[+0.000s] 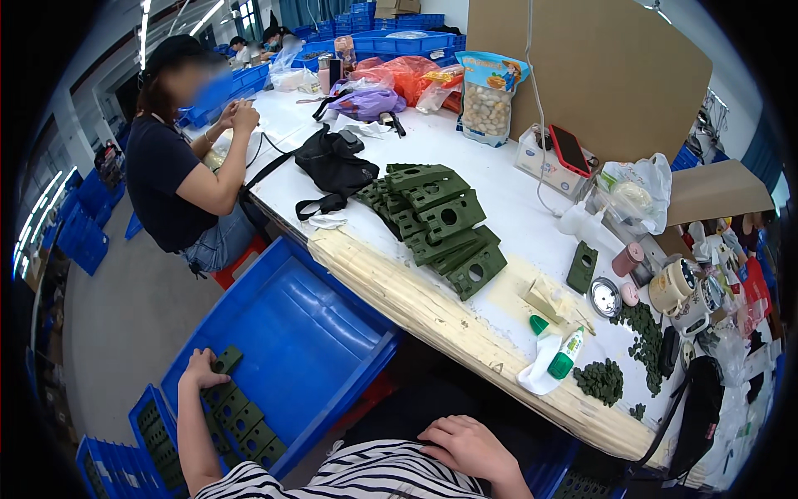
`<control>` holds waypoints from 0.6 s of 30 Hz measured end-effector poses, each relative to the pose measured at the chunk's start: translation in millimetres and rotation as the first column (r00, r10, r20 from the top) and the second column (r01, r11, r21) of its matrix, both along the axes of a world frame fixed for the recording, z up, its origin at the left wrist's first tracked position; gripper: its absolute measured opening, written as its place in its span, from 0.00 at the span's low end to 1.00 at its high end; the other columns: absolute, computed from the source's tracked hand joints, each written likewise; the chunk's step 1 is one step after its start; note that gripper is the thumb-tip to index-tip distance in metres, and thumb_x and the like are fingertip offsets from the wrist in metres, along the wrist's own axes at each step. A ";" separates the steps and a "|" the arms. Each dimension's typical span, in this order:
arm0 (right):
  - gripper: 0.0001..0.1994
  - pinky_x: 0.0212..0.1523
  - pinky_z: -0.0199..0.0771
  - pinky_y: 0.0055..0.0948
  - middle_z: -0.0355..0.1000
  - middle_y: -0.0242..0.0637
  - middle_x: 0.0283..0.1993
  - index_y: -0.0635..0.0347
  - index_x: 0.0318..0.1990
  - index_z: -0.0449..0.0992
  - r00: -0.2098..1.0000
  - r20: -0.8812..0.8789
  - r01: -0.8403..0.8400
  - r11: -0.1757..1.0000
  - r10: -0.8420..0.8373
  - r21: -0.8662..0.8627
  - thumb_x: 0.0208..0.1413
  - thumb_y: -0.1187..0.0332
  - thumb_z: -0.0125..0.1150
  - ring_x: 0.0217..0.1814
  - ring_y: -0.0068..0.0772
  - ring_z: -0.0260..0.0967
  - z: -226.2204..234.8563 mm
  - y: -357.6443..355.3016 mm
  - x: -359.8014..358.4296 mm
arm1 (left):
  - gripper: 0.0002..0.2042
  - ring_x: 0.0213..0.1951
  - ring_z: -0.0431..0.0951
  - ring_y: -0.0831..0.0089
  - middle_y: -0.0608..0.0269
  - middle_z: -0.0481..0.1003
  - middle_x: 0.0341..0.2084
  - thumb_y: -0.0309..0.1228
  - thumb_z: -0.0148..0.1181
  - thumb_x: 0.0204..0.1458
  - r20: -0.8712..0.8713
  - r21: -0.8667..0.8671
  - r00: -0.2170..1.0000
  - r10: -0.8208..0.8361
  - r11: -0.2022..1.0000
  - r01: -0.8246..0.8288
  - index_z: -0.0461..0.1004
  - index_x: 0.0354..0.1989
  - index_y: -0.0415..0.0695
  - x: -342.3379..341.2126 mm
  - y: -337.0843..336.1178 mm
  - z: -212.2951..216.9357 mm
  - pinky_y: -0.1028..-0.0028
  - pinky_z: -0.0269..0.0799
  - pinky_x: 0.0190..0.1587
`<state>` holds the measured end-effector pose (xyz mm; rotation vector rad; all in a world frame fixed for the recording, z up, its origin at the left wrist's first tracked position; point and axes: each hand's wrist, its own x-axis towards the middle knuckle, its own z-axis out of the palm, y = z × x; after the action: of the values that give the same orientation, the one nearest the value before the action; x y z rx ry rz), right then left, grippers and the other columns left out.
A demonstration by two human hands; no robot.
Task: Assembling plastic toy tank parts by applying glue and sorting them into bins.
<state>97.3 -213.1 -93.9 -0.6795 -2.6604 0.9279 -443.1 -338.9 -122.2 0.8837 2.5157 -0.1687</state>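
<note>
My left hand (202, 370) reaches into a large blue plastic bin (283, 308), its fingers closed on the edge of a dark green moulded plastic part (227, 359). More green parts with round holes (241, 417) lie in a row beneath it, along the bin's near left side. My right hand (467, 443) rests on my lap beside my striped shirt, fingers stretched out, holding nothing. On the white table ahead, several similar green parts (449, 218) are stacked overlapping in a slanted pile. One more green part (582, 267) lies by itself farther right.
The table's padded edge (399, 287) runs between me and the pile. Small dark green pieces (598, 381) lie in heaps near a green-and-white glue bottle (566, 353). A black bag (332, 162) sits beyond the pile. Another person (187, 158) sits at the left; more blue bins (154, 437) stand lower left.
</note>
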 end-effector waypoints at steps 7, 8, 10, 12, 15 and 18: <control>0.10 0.48 0.69 0.33 0.71 0.36 0.35 0.59 0.37 0.75 1.000 0.005 -0.013 0.999 0.013 -0.031 0.57 0.61 0.56 0.42 0.37 0.70 6.4 0.4 -0.2 | 0.38 0.54 0.63 0.55 0.52 0.63 0.47 0.43 0.78 0.23 -0.053 0.064 0.997 -0.049 0.997 0.052 0.65 0.46 0.45 -13.7 -7.2 -13.4 0.61 0.66 0.56; 0.10 0.48 0.69 0.33 0.71 0.36 0.35 0.59 0.37 0.75 1.000 0.002 -0.006 1.000 0.006 -0.026 0.57 0.61 0.56 0.42 0.37 0.70 7.4 0.2 0.6 | 0.39 0.54 0.63 0.55 0.52 0.63 0.47 0.43 0.79 0.22 -0.047 0.023 0.998 -0.052 0.998 0.053 0.65 0.47 0.45 -12.8 -5.8 -10.5 0.61 0.66 0.56; 0.10 0.47 0.69 0.33 0.71 0.35 0.35 0.58 0.37 0.75 1.000 -0.002 0.009 1.000 -0.009 -0.017 0.57 0.61 0.56 0.41 0.37 0.70 8.8 0.1 2.3 | 0.41 0.54 0.63 0.55 0.53 0.63 0.47 0.44 0.80 0.20 -0.035 -0.059 0.998 -0.058 0.997 0.056 0.64 0.47 0.46 -10.5 -1.7 -6.4 0.61 0.67 0.56; 0.09 0.47 0.69 0.33 0.71 0.35 0.35 0.58 0.37 0.75 1.000 -0.017 0.025 1.000 -0.025 -0.007 0.56 0.62 0.58 0.41 0.36 0.70 11.4 -0.3 4.1 | 0.43 0.54 0.64 0.54 0.53 0.63 0.47 0.44 0.81 0.18 -0.039 -0.081 0.998 -0.044 0.996 0.041 0.64 0.47 0.46 -5.7 5.6 -4.2 0.60 0.67 0.56; 0.09 0.45 0.69 0.31 0.71 0.34 0.35 0.58 0.37 0.75 0.993 -0.097 0.061 0.998 -0.060 0.009 0.54 0.64 0.60 0.40 0.36 0.70 28.9 4.7 12.4 | 0.44 0.53 0.65 0.54 0.53 0.63 0.47 0.44 0.82 0.16 -0.048 -0.097 0.998 -0.045 0.995 0.040 0.64 0.47 0.45 -6.5 8.1 -8.0 0.59 0.68 0.55; 0.09 0.37 0.72 0.33 0.74 0.35 0.35 0.58 0.35 0.78 0.933 -0.289 0.242 0.969 -0.216 0.056 0.51 0.64 0.63 0.35 0.36 0.72 60.8 9.1 33.1 | 0.44 0.52 0.66 0.53 0.53 0.63 0.47 0.42 0.82 0.16 -0.058 -0.101 0.997 -0.044 0.994 0.038 0.64 0.46 0.45 -8.2 4.8 -9.8 0.59 0.68 0.55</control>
<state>130.3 -204.0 -33.1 -0.7557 -2.3000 0.7699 -451.2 -334.0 -132.0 0.9026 2.5214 -0.3359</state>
